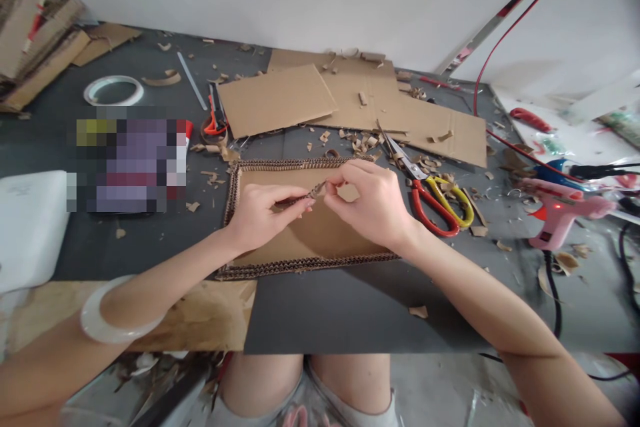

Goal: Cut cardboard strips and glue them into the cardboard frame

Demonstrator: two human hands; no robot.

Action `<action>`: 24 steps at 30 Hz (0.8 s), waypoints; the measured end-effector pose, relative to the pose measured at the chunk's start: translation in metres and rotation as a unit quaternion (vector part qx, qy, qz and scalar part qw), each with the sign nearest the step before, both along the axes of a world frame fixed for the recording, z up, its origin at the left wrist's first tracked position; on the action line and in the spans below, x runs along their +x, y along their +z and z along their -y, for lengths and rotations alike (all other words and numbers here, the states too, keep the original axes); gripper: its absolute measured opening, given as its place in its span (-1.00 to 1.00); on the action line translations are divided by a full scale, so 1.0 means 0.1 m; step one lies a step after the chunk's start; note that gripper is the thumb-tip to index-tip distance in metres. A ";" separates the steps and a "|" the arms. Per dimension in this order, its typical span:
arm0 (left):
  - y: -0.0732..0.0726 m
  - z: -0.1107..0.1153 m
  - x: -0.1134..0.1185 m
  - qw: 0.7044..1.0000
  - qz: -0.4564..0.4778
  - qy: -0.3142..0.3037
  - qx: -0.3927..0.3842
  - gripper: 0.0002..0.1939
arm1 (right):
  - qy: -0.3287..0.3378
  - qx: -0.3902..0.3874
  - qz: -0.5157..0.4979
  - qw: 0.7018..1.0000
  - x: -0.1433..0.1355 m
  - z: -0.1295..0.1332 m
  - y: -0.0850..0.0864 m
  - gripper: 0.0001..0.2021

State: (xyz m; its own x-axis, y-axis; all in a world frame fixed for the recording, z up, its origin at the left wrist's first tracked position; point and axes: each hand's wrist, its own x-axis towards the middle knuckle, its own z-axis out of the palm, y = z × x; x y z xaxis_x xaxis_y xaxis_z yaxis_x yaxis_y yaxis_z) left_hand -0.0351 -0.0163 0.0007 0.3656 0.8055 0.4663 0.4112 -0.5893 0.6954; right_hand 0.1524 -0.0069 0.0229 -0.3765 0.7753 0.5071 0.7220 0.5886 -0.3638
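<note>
A shallow cardboard tray (280,250) with corrugated edging lies in front of me on the dark table. Above its middle, my left hand (263,213) pinches a small strip of corrugated cardboard (314,191) between thumb and fingers. My right hand (367,197) is closed in a pinch at the strip's other end, thumb and forefinger meeting on it. The part of the strip inside my left fingers is hidden. Both hands cover stretches of the tray's floor and its right side.
Red-and-yellow-handled scissors (435,203) lie open right of the tray. A pink glue gun (555,210) stands farther right, its cable trailing. Behind are cardboard sheets (277,100), scraps and an orange cutter (215,113). At left are a tape roll (114,90) and a white device (33,227).
</note>
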 end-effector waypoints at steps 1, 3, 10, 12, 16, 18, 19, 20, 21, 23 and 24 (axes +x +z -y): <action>0.00 0.00 0.00 1.000 0.004 0.000 -0.005 -0.92 | -0.012 0.006 0.000 1.000 0.02 -0.03 0.00 -0.86; -0.01 0.00 0.00 1.000 0.011 -0.004 -0.009 -0.92 | -0.044 0.021 -0.001 0.999 0.07 -0.09 0.02 -0.86; -0.01 0.00 -0.01 0.999 0.020 -0.001 -0.033 -0.90 | 0.023 0.008 -0.010 1.000 0.06 -0.02 0.12 -0.85; -0.01 0.00 0.00 0.999 0.016 0.001 -0.030 -0.91 | 0.069 0.000 0.001 0.998 0.02 0.03 0.11 -0.82; -0.01 -0.01 0.00 1.000 0.018 0.004 -0.017 -0.92 | 0.099 -0.010 0.016 0.995 -0.01 0.06 0.07 -0.76; -0.01 -0.01 0.00 1.000 0.014 0.005 -0.011 -0.92 | 0.112 -0.018 0.015 0.993 -0.01 0.05 0.06 -0.75; -0.01 -0.01 -0.01 1.000 0.009 0.006 -0.008 -0.92 | 0.119 -0.022 0.014 0.993 0.00 0.04 0.06 -0.74; -0.02 -0.01 -0.01 1.000 0.004 0.006 -0.005 -0.92 | 0.126 -0.026 0.014 0.992 0.00 0.04 0.06 -0.74; -0.02 -0.01 -0.01 1.000 -0.001 0.007 -0.002 -0.91 | 0.132 -0.028 0.013 0.991 0.00 0.03 0.07 -0.73; -0.02 -0.01 -0.01 1.000 -0.006 0.008 0.000 -0.90 | 0.140 -0.030 0.012 0.990 0.00 0.03 0.07 -0.73; -0.02 -0.01 -0.01 1.000 -0.007 0.008 0.002 -0.89 | 0.142 -0.032 0.011 0.989 0.00 0.03 0.07 -0.73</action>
